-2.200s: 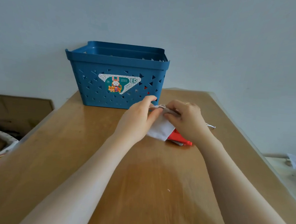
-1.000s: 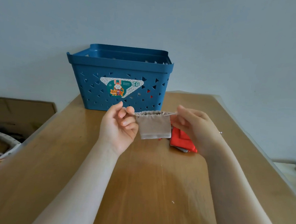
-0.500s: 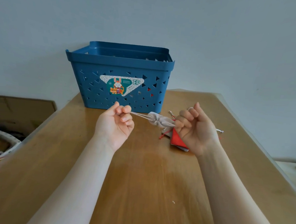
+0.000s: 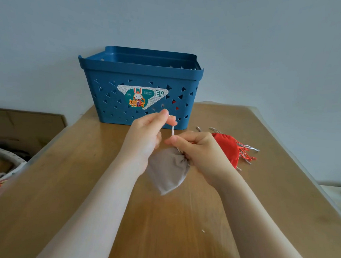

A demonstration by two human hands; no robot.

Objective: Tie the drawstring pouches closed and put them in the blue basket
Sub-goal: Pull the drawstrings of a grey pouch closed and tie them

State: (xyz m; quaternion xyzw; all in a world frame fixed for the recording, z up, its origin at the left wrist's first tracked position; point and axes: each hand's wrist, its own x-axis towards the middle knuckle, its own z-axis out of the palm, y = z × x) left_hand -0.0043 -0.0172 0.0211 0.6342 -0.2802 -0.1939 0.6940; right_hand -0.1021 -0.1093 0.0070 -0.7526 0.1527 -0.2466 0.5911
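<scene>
While the left hand (image 4: 145, 135) is pinching the white drawstring (image 4: 173, 130) up high, the right hand (image 4: 199, 150) is gripping the cord lower down at the gathered neck of the grey pouch (image 4: 168, 173), which is hanging over the wooden table (image 4: 179, 229). Red pouches (image 4: 227, 149) are lying right of the hands; the blue basket (image 4: 140, 87) is sitting behind.

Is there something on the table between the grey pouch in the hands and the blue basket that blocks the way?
Nothing visible does. The grey pouch hangs from both hands directly before the blue basket, whose top is open. The red pouches lie off to the right.
</scene>
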